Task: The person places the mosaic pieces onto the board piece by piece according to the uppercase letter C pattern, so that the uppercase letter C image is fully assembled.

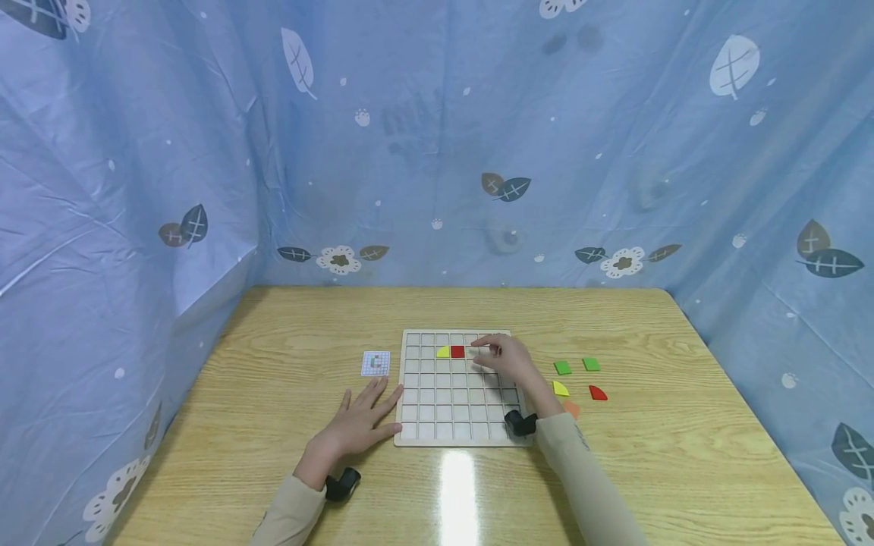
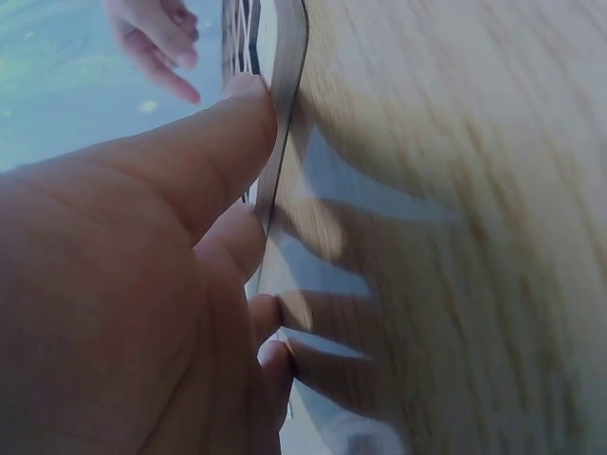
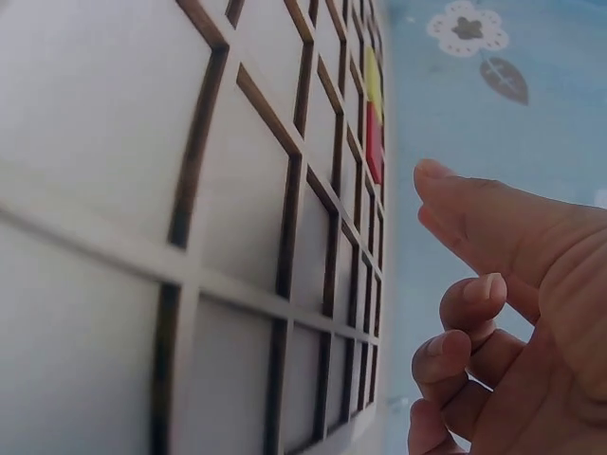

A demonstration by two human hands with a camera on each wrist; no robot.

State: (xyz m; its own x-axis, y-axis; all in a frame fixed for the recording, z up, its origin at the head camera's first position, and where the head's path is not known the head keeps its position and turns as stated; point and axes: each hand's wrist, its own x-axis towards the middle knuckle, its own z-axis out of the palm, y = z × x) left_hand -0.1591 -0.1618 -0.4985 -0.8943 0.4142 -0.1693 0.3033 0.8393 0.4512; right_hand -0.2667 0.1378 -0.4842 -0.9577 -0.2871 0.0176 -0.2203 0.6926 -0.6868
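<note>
A white grid board (image 1: 444,432) lies on the table. In its upper rows a yellow quarter-circle piece (image 1: 444,353) sits in a cell directly left of a red square piece (image 1: 457,352). Just right of the red square, my right hand (image 1: 504,358) hovers over the board, thumb and index finger apart in the head view. No piece shows in that hand; in the right wrist view its other fingers (image 3: 446,355) are bent. My left hand (image 1: 362,425) lies spread at the board's left edge, its thumb and index finger touching the rim and holding nothing.
A small printed grid card (image 1: 375,363) lies left of the board. To the right are two green squares (image 1: 563,368), a yellow quarter-circle (image 1: 561,388), a red quarter-circle (image 1: 598,393) and an orange piece (image 1: 571,409) partly behind the right wrist. Blue patterned cloth (image 1: 437,152) surrounds the table.
</note>
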